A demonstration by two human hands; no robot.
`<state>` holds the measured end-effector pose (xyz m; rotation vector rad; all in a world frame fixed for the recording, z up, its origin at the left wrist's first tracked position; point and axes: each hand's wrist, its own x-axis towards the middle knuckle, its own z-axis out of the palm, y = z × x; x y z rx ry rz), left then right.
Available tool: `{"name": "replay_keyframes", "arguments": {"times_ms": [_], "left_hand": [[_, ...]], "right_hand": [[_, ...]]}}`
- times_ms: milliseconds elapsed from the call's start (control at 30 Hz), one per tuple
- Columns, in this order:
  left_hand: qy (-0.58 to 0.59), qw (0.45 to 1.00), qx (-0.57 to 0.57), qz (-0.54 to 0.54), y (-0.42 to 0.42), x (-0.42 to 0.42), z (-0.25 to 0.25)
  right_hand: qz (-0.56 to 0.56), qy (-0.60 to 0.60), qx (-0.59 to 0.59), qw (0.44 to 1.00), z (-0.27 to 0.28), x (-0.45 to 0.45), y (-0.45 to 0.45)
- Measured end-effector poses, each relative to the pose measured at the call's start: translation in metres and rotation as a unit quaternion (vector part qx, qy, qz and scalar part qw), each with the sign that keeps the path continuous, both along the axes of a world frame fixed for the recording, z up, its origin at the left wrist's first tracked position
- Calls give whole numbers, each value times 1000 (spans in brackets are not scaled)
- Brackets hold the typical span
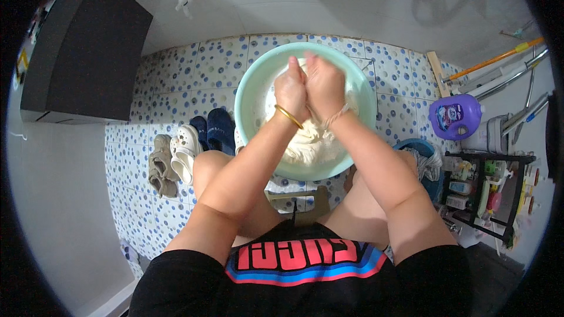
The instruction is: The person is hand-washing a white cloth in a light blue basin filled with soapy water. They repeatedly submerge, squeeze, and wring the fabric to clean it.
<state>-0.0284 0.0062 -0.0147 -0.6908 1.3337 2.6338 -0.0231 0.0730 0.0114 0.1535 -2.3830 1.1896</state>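
A pale green plastic basin (245,97) stands on the floor between my knees. In it lies a bunched cream cloth (304,145), wet-looking, with some whitish water around it. My left hand (291,90), a gold bangle at its wrist, is closed on part of the cloth over the basin. Pressed against it, my right hand (325,81) also grips the cloth and is slightly blurred; a cord bracelet circles that wrist. The fingers and the gripped part of the cloth are mostly hidden by my hands.
Beige shoes (162,165), white clogs (185,152) and navy slippers (220,130) stand left. To the right are a purple detergent jug (456,116), a blue bucket (414,144) with striped cloth, a black rack (478,193) of bottles, and an orange pole (489,61).
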Motion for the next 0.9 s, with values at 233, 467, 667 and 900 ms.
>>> {"name": "replay_keyframes", "arguments": {"times_ms": [233, 467, 667, 900], "left_hand": [[37, 997, -60, -31, -11, -4, 7], [64, 995, -72, -3, 1, 4, 8], [-7, 998, -12, -54, 19, 18, -3], [23, 998, -56, -21, -5, 11, 4]], "right_hand": [[50, 101, -22, 993, 5, 31, -14], [40, 88, -24, 995, 11, 32, -7], [-67, -28, 23, 997, 1, -10, 19], [33, 11, 34, 999, 3, 28, -7]]}}
